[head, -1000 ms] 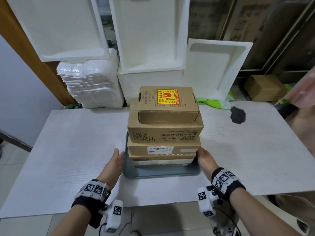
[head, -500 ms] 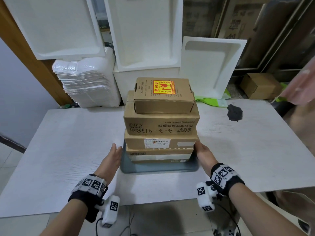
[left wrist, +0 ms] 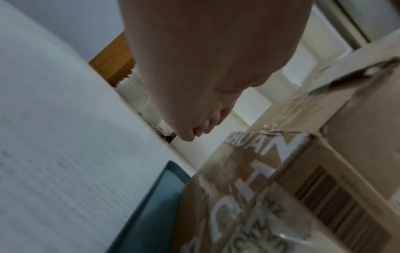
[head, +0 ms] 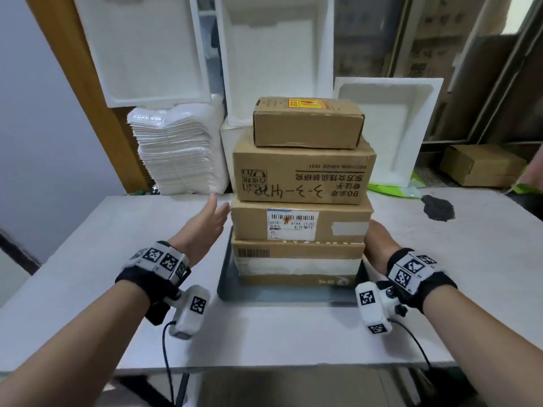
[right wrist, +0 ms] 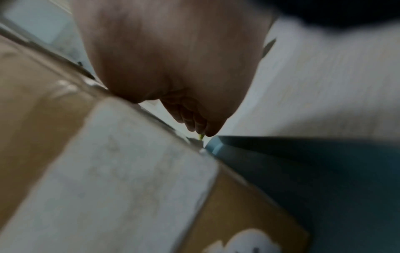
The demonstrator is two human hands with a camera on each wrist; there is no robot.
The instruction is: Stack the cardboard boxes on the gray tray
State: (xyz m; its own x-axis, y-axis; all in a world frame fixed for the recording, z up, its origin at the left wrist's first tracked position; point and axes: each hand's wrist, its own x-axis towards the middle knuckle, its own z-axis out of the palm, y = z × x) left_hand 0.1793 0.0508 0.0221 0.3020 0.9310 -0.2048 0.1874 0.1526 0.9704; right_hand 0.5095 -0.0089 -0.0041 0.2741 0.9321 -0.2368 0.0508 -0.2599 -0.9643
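Note:
Four cardboard boxes stand stacked on the gray tray (head: 227, 284) at the middle of the white table. From the bottom: a taped box (head: 298, 264), a box with a shipping label (head: 299, 221), a bigger box with printed writing (head: 302, 174), and a small box with a red-yellow sticker (head: 308, 123). My left hand (head: 210, 221) hovers open, fingers straight, just left of the labelled box and apart from it. My right hand (head: 379, 239) lies against the stack's right side, its fingers hidden behind the boxes. In the right wrist view the fingers (right wrist: 194, 123) point along the box toward the tray's rim (right wrist: 303, 162).
White foam trays (head: 388, 127) lean on the wall behind the table, with a pile of white foam sheets (head: 179, 154) at back left. A dark blot (head: 437, 207) marks the table at right. Another cardboard box (head: 482, 164) sits beyond the table's right end.
My left hand rose from the tray's left rim to the height of the labelled box. My right hand slid up the stack's right side. The view dropped lower and closer.

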